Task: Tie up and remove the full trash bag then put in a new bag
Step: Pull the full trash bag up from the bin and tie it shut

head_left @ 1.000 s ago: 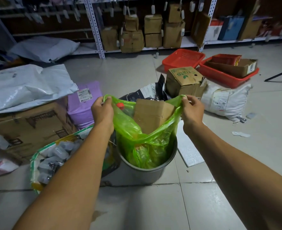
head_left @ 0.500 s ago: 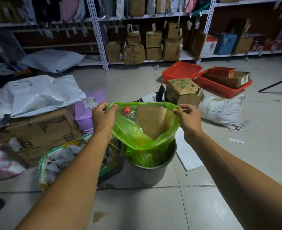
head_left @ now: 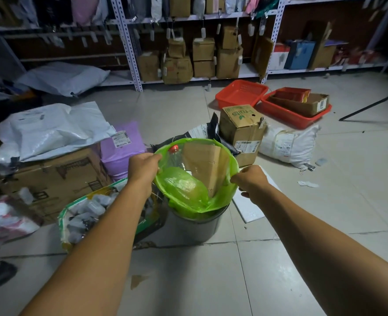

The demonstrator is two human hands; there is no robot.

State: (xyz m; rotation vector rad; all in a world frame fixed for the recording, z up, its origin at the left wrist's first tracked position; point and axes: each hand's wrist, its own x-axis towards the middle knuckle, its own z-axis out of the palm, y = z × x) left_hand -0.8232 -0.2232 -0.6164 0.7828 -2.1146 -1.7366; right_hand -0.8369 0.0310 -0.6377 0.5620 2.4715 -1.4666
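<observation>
A translucent green trash bag (head_left: 183,190) stands in a grey metal bin (head_left: 195,226) on the tiled floor. Its mouth is pulled up above the bin rim and stretched wide. Inside show a flattened cardboard piece (head_left: 207,165) and a clear bottle with a red cap (head_left: 173,148). My left hand (head_left: 144,166) grips the bag's left edge. My right hand (head_left: 248,180) grips its right edge, a little lower. The bag's bottom stays hidden inside the bin.
An open green-rimmed sack of grey items (head_left: 85,215) leans against the bin's left side. Cardboard boxes (head_left: 49,179), a purple parcel (head_left: 120,147), a fruit box (head_left: 242,128), a white sack (head_left: 286,144) and red baskets (head_left: 295,110) crowd the floor behind. Shelving (head_left: 188,53) lines the back wall.
Both hands lifted the bag's edges higher out of the bin and spread them, so the mouth now forms a wide ring. My right hand has dropped slightly lower than my left.
</observation>
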